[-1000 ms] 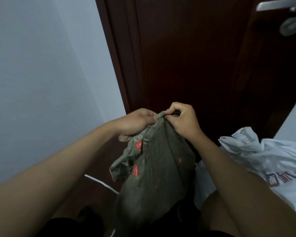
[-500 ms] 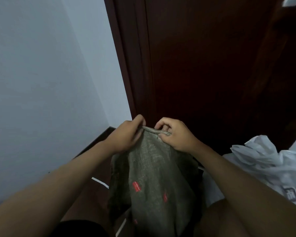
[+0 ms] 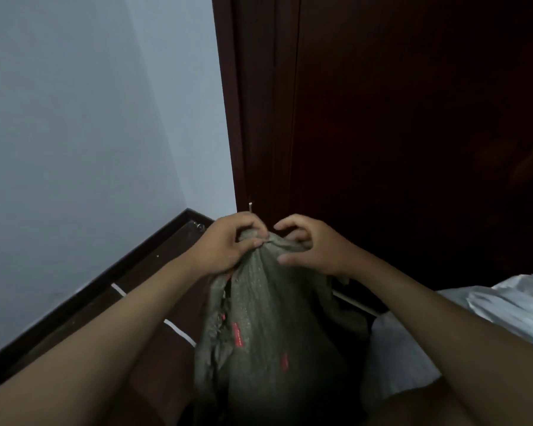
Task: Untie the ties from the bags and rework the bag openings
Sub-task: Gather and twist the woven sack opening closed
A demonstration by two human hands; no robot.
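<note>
A dark reddish-brown wooden door (image 3: 413,118) fills the right of the view, a pale grey-blue wall (image 3: 90,118) the left, and a dark baseboard (image 3: 105,281) runs along the dark floor between them. Standing in front of the door is 1 tall olive-green woven sack with small red markings (image 3: 268,327), its long axis running from the person's lap up and away to a gathered neck near the door's foot. To its right, just beside it, lies a crumpled white plastic bag (image 3: 511,305). The left hand (image 3: 228,244) grips the bunched top of the sack, fingers curled over the neck and thumb pressed into the cloth. The right hand (image 3: 311,244) hovers at the same neck from the other side with fingers half curled and spread; its thumb touches the fabric, but whether it pinches anything cannot be told. No separate tie is plainly visible at the neck; it may be hidden under the left fingers. The opening lies directly between the 2 hands, at fingertip height, the left hand already on it and the right just beside it. Judging from this, the next move is for the right fingers to close in leftward on the gathered edge and pull it apart crosswise to the sack's length.
</note>
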